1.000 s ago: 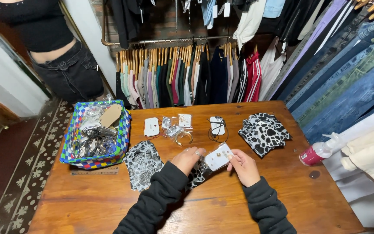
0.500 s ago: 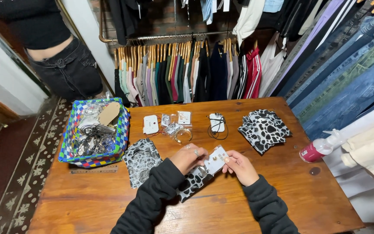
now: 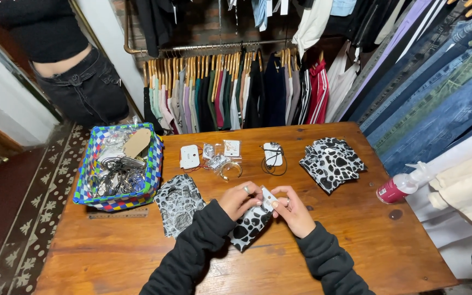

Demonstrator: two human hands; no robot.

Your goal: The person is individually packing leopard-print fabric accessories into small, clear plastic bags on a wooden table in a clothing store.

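Holding a small white card point(image 3: 269, 198), left hand point(image 3: 240, 200) and right hand point(image 3: 295, 210) pinch it closed-fingered above a black-and-white spotted pouch point(image 3: 249, 226). Judgement: keep card square to pouch mouth; support both edges.

White cards point(image 3: 189, 157) and clear packets point(image 3: 214, 161) on table point(image 3: 356, 229).

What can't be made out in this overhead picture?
- The small white card: mostly covered by the left hand and right hand, head view.
- Contents of the checkered basket: tangled, too small.
- The spotted pouch: partly hidden under the left sleeve.
- The pink spray bottle: label too small.
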